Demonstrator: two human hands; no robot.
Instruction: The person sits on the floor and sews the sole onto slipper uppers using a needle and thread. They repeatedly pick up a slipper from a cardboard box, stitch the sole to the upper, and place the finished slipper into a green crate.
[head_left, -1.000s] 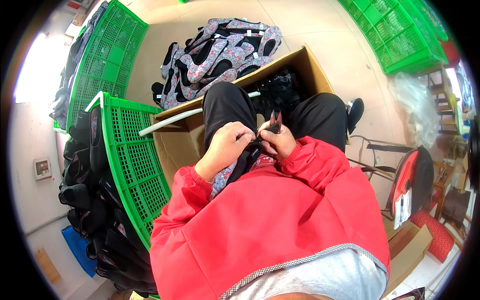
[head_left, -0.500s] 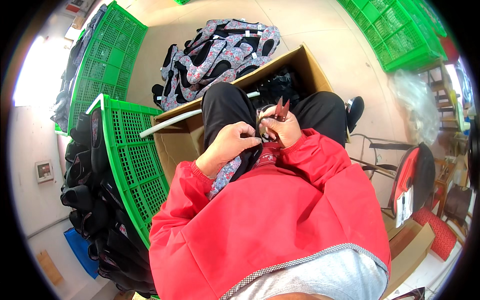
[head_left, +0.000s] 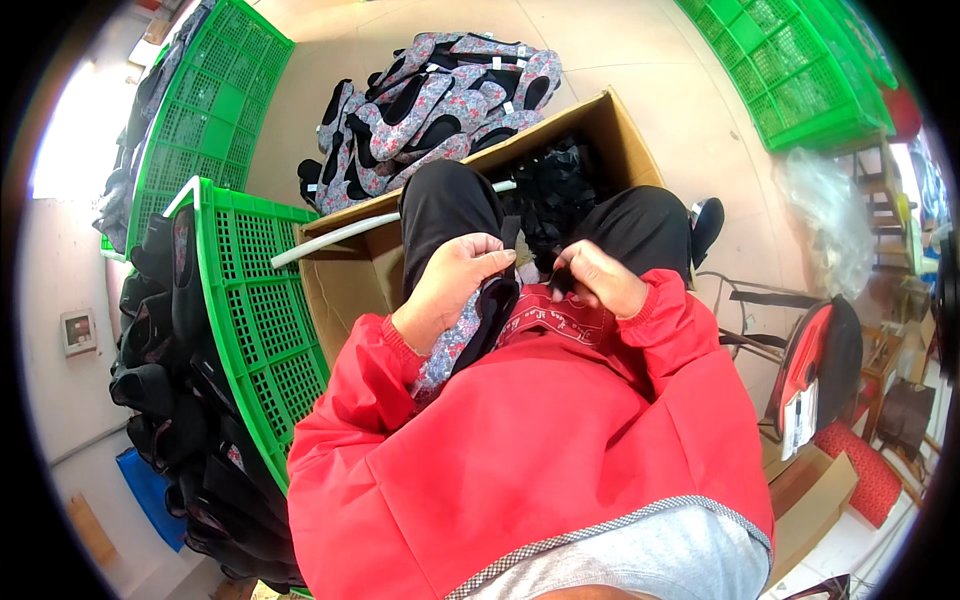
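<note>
My left hand [head_left: 458, 278] pinches the black edge of a floral cloth shoe [head_left: 455, 345], which hangs below it over my lap; a black strip stands up beside the fingertips. To the right of it, a small gap away, is my right hand [head_left: 603, 277], palm down with curled fingers. Something dark shows under those fingers, too hidden to name. No snips can be seen in that hand now. Beyond my knees a cardboard box [head_left: 636, 135] stands with black scraps [head_left: 553, 185] inside.
A heap of floral shoes [head_left: 430, 110] lies on the floor past the box. A white tube [head_left: 340, 238] crosses the box's left side. At left, a green crate [head_left: 262, 300] adjoins stacked black shoes [head_left: 165, 390]. Another crate [head_left: 790, 80] and a red-and-black chair [head_left: 825, 360] are at right.
My right hand has turned palm down and moved slightly right and down; the red snips that pointed up from it no longer show. A black strip now rises by my left fingertips.
</note>
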